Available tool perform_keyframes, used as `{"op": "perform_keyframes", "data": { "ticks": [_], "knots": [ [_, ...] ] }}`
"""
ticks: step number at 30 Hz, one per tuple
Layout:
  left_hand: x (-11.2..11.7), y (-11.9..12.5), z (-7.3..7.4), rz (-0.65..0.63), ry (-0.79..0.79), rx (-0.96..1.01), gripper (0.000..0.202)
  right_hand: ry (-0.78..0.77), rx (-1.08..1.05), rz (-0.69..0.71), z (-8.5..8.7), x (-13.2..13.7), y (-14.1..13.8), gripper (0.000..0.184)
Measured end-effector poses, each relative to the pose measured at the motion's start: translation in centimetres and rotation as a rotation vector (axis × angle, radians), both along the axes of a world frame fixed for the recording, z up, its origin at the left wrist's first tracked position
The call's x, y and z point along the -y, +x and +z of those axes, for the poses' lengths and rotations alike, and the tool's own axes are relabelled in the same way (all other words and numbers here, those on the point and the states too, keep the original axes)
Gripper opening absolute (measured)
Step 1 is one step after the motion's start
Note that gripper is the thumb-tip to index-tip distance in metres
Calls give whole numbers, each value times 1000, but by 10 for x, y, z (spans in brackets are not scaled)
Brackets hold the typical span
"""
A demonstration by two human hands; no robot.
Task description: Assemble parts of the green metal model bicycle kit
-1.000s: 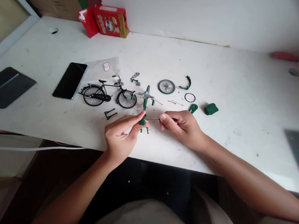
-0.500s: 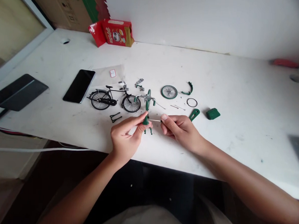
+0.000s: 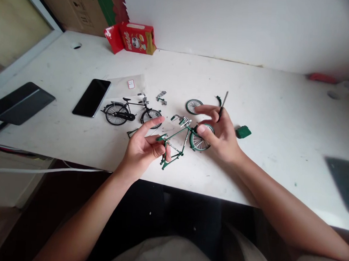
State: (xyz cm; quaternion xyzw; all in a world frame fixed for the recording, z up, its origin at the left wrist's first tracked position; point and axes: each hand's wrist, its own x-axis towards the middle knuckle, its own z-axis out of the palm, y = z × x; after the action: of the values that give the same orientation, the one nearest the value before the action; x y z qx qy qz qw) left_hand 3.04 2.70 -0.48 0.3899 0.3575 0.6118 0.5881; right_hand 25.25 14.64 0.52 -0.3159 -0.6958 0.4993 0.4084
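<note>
A green model bicycle [image 3: 185,141], with one wheel [image 3: 197,144] fitted at its handlebar end, is held above the desk. My left hand [image 3: 142,152] pinches it by the seat end, thumb and lower fingers closed and index finger stretched out. My right hand [image 3: 223,135] is at the fitted wheel, its thumb against the wheel's upper edge. A small screwdriver [image 3: 224,102] with a thin metal shaft lies between the right hand's fingers, pointing up and away. Behind the hands, a loose spoked wheel [image 3: 191,106] is partly covered by the right fingers.
A complete black model bicycle [image 3: 126,116] stands behind my left hand. Nearby lie a silver-and-green part [image 3: 161,98], a curved green piece [image 3: 218,100] and a green block [image 3: 243,131]. A phone [image 3: 91,98], a clear bag [image 3: 122,87] and a red box [image 3: 138,39] are farther left.
The green bicycle has swung from pointing away to pointing right. My right hand has moved up to its wheel, and the screwdriver now points upward instead of at the frame.
</note>
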Motion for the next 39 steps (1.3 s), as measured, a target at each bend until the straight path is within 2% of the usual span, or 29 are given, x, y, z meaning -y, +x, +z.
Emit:
{"op": "perform_keyframes", "data": {
  "ticks": [4, 7, 13, 18, 24, 29, 32, 35, 39],
  "knots": [
    [-3, -7, -9, -11, -70, 73, 71, -284, -27, 127, 6, 10, -5, 53],
    [-5, -8, -12, 49, -124, 36, 66, -345, -76, 99, 5, 14, -9, 55],
    [-8, -7, -17, 94, -150, -12, 53, -289, -149, 5, 2, 11, -12, 57],
    [-8, -7, -20, 55, -111, -53, 37, -239, -139, -49, 2, 7, -11, 58],
    [-6, -5, -19, 53, -118, -91, 30, -244, -124, -60, -1, 5, -9, 61],
    [-5, -3, -17, 98, -121, -104, 29, -199, -137, -66, -1, 7, -10, 56],
    [-2, 0, -13, 155, -65, -133, 38, -136, -123, -78, -1, 7, -9, 52],
    [2, 6, -10, 269, -4, -201, 46, -74, -138, -104, -3, 8, -8, 49],
    [5, 11, -13, 409, 54, -278, 27, 27, -177, -127, -4, 10, -5, 51]
  ]
}}
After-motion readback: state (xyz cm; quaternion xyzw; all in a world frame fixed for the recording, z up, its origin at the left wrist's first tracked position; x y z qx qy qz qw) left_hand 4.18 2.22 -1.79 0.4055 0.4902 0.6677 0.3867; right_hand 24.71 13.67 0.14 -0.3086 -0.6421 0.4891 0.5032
